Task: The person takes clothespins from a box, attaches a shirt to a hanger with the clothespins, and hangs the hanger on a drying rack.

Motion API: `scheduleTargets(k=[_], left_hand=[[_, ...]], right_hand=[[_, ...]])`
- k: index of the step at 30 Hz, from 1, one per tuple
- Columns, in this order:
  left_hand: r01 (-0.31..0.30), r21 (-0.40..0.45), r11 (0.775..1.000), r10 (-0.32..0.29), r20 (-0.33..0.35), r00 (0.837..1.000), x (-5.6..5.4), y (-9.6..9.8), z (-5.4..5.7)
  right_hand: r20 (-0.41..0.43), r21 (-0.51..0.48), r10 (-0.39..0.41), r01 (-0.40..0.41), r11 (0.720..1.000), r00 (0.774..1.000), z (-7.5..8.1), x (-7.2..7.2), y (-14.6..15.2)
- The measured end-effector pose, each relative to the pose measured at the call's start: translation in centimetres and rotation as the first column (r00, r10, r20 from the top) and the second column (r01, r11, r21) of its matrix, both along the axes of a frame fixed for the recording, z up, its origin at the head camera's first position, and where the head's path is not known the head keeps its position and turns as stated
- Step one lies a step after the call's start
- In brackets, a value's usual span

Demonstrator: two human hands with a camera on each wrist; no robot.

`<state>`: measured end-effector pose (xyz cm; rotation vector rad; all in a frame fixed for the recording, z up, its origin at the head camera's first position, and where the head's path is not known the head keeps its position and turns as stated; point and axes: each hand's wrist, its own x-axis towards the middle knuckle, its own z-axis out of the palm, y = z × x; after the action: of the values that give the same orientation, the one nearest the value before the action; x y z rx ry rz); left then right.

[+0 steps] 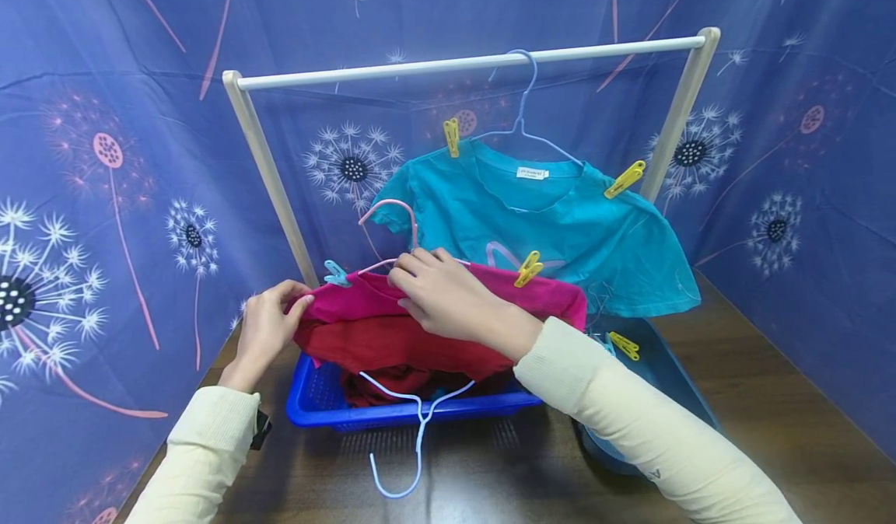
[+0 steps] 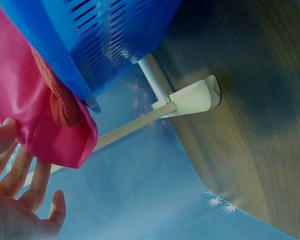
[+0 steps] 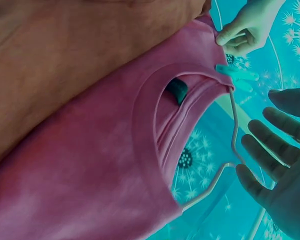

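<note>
A magenta shirt is on a pink hanger above the basket. One light blue clothespin sits at its left shoulder, a yellow clothespin at its right. My left hand pinches the shirt's left end between thumb and fingers; the left wrist view shows the thumb on the magenta cloth. My right hand is beside the hanger's neck, its fingers spread and loosely bent in the right wrist view. A red garment lies against the shirt's front.
A turquoise shirt with yellow clothespins hangs from the white rod of a wooden-legged rack. Below is a blue basket of clothes, with a light blue hanger at its front. A dark tray holding clothespins stands right.
</note>
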<state>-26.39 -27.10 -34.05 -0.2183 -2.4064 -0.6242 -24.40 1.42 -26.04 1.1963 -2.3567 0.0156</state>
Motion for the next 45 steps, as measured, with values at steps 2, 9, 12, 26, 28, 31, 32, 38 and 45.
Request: scheduleTargets(k=[2, 9, 12, 26, 28, 31, 32, 38, 45], left_hand=[[0.0, 0.003, 1.0, 0.0, -0.003, 1.0, 0.0, 0.1, 0.0], [-0.005, 0.02, 1.0, 0.005, -0.01, 1.0, 0.1, 0.2, 0.0], [0.001, 0.013, 1.0, -0.001, -0.009, 1.0, 0.2, 0.2, 0.1], [-0.011, 0.005, 1.0, 0.011, -0.005, 1.0, 0.3, 0.2, 0.1], [-0.014, 0.005, 1.0, 0.014, -0.002, 1.0, 0.3, 0.2, 0.1], [-0.017, 0.006, 1.0, 0.017, 0.002, 1.0, 0.3, 0.2, 0.1], [-0.017, 0.006, 1.0, 0.017, 0.002, 1.0, 0.3, 0.2, 0.1], [-0.007, 0.005, 1.0, 0.007, -0.014, 1.0, 0.3, 0.3, 0.2], [-0.017, 0.007, 1.0, 0.017, -0.007, 1.0, 0.4, 0.5, 0.4]], right_hand=[[0.004, -0.016, 0.001, -0.001, 1.0, 1.0, -0.1, 0.1, 0.7], [-0.017, -0.087, -0.009, 0.007, 0.996, 1.0, 0.1, 0.3, 3.4], [-0.013, -0.129, -0.029, 0.028, 0.991, 0.999, 0.2, 0.2, 4.7], [0.038, -0.282, -0.108, 0.115, 0.952, 0.993, 0.0, -1.1, 11.4], [0.072, -0.296, -0.133, 0.148, 0.944, 0.989, -0.1, -1.2, 12.4], [0.124, -0.311, -0.165, 0.196, 0.93, 0.978, -0.5, -1.4, 13.8], [0.139, -0.314, -0.176, 0.212, 0.925, 0.975, -0.6, -1.4, 14.2], [0.177, -0.332, -0.203, 0.253, 0.909, 0.963, -1.7, -1.6, 16.1], [0.206, -0.336, -0.223, 0.283, 0.898, 0.953, -3.3, -1.8, 17.4]])
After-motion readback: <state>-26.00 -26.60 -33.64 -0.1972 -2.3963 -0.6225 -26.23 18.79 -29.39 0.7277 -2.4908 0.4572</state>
